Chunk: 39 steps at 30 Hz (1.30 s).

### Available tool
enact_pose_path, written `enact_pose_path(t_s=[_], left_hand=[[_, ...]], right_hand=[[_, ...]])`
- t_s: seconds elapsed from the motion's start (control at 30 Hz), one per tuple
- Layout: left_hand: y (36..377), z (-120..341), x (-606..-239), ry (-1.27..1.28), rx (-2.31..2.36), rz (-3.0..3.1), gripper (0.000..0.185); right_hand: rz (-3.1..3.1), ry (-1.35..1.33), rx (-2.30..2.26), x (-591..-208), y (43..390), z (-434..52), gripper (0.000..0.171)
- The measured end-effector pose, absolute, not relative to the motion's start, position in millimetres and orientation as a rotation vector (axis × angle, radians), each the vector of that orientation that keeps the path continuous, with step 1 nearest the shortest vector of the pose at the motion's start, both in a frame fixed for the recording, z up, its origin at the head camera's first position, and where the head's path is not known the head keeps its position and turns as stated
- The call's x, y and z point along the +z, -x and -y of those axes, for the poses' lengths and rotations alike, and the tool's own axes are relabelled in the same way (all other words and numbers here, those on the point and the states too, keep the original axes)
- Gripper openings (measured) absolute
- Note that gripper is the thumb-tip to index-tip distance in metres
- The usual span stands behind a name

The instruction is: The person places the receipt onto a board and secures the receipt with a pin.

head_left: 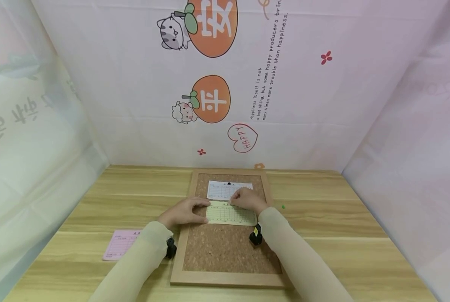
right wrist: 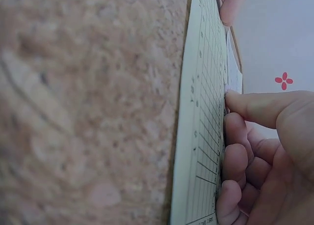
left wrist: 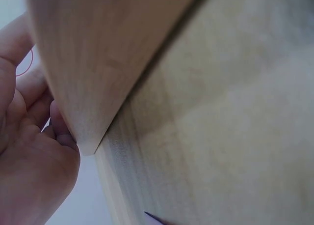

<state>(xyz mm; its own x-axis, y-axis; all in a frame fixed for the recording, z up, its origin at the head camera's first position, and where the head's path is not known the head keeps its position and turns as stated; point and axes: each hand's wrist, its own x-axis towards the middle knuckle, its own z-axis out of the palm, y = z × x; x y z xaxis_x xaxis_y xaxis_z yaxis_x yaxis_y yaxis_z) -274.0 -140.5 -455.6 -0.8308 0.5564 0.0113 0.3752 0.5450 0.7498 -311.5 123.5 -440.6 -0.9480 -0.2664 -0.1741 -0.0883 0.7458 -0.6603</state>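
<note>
Pressing yellow form [head_left: 230, 214] onto cork board [head_left: 228, 251]: left hand [head_left: 183, 212] flat, right hand [head_left: 247, 200] fingers curled.

The backdrop cloth [head_left: 247, 84] is showing "HAPPY" in a red heart [head_left: 242, 138] at six o'clock from slanted lines beginning "Happiness itself is not a bad thing" [head_left: 268, 69].

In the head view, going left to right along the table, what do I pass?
Pink form → left hand → yellow form on the cork board → small green pin.

Makeshift recording booth: cartoon-print sheets [head_left: 225, 84] round wooden desk [head_left: 342, 226].
</note>
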Motion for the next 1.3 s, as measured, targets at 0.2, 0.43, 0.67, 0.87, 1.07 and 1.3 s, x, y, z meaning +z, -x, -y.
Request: enact_pose_path(t_s=[0.2,0.43,0.67,0.87,1.07,1.3], left_hand=[[274.7,141.6,-457.2,-0.784,1.162,-2.555,0.059],[275.3,142.9,-458.2,-0.783,1.161,-2.559,0.059],[275.6,144.8,-461.4,-0.777,1.145,-2.561,0.060],[276.4,144.1,-462.3,-0.775,1.165,-2.551,0.060],[275.9,143.4,-461.4,-0.769,1.169,-2.546,0.061],[276.6,141.6,-461.3,-0.748,1.187,-2.545,0.061]], right_hand=[[-2.694,0.278,-0.997,-440.1,310.9,-121.5,0.017],[-2.678,0.300,-1.052,-444.8,310.8,-123.4,0.016],[-2.679,0.348,-1.018,-449.8,312.6,-124.3,0.018],[-2.654,0.342,-1.051,-447.7,312.1,-125.0,0.018],[-2.603,0.352,-1.093,-446.0,313.7,-132.7,0.018],[-2.534,0.426,-1.134,-442.4,312.2,-148.2,0.020]])
